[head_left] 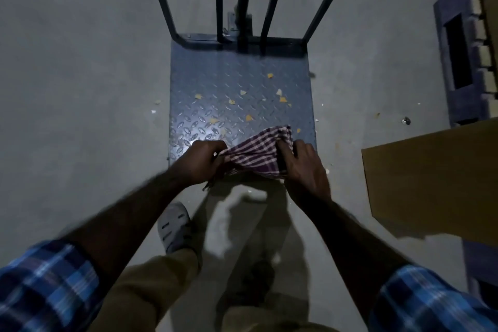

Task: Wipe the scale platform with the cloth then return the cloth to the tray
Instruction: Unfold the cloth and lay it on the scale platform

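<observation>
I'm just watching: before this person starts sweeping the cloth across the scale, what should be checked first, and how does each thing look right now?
1. Cloth held firmly: ok. The left hand and right hand each grip an end of the checked cloth.
2. Cloth on the platform: ok, it lies at the near edge of the scale platform.
3. Platform still needs wiping: ok, yellow scraps are scattered on it.
4. Path ahead open: ok, only the scraps lie before the railing.
5. Tray ready for the cloth: cannot tell, no tray is clearly in view.
</observation>
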A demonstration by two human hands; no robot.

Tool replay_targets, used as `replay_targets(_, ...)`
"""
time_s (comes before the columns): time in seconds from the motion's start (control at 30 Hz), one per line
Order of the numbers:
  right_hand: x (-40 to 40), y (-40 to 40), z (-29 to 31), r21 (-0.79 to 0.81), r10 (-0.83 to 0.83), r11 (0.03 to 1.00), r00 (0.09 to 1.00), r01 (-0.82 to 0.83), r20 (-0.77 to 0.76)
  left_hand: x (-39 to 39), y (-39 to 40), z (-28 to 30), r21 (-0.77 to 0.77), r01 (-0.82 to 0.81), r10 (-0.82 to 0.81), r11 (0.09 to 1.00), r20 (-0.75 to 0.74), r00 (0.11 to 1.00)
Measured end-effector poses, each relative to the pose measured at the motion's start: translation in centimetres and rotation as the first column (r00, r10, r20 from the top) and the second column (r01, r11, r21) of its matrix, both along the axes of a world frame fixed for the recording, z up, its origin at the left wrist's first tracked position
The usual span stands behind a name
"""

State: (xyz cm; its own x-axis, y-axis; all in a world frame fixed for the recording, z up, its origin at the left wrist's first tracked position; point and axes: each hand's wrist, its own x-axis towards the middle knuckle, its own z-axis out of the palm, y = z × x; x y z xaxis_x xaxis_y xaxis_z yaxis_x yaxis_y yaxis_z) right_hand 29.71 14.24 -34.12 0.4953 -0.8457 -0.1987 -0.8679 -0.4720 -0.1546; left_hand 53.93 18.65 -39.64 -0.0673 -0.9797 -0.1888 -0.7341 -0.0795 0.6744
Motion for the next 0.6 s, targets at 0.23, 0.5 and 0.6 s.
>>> replay_targets(0.23,-0.4,-1.7,-4.8,-0.004,-0.115,0.993,0.993,0.115,-0.022,-1.5,-1.9,-5.1,0.177,0.127,-0.116,0.976,-0.072,0.991)
replay_targets(0.5,-3.8,-6.4,-9.7,-0.020,-0.258,0.966,0.959,0.257,-0.115,-5.4,-9.0,-10.0,-0.009,0.255,-0.256,0.967,-0.032,0.966)
replay_targets(0.6,-6.6,-7.8,-13.1,-0.020,-0.221,0.975,0.961,0.221,-0.167,-8.0,-10.7,-12.4,-0.083,0.275,-0.273,0.958,0.038,0.961)
